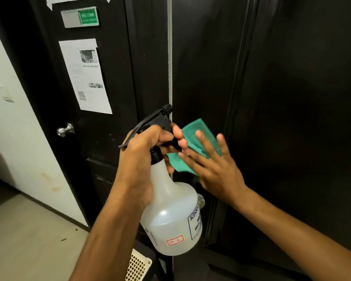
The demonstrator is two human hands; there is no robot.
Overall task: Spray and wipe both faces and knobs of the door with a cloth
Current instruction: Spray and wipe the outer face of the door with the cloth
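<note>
A dark door fills the right half of the view, its edge running down the middle. My right hand presses a green cloth flat against the door face with straight fingers. My left hand grips the neck and black trigger head of a translucent white spray bottle, whose nozzle points up toward the door edge. A silver knob of this door peeks out just behind the bottle, mostly hidden.
Another dark door at the left carries a paper notice, a green welcome sign and a silver knob. A white wall and pale floor lie at the left. A cream vent grille sits low.
</note>
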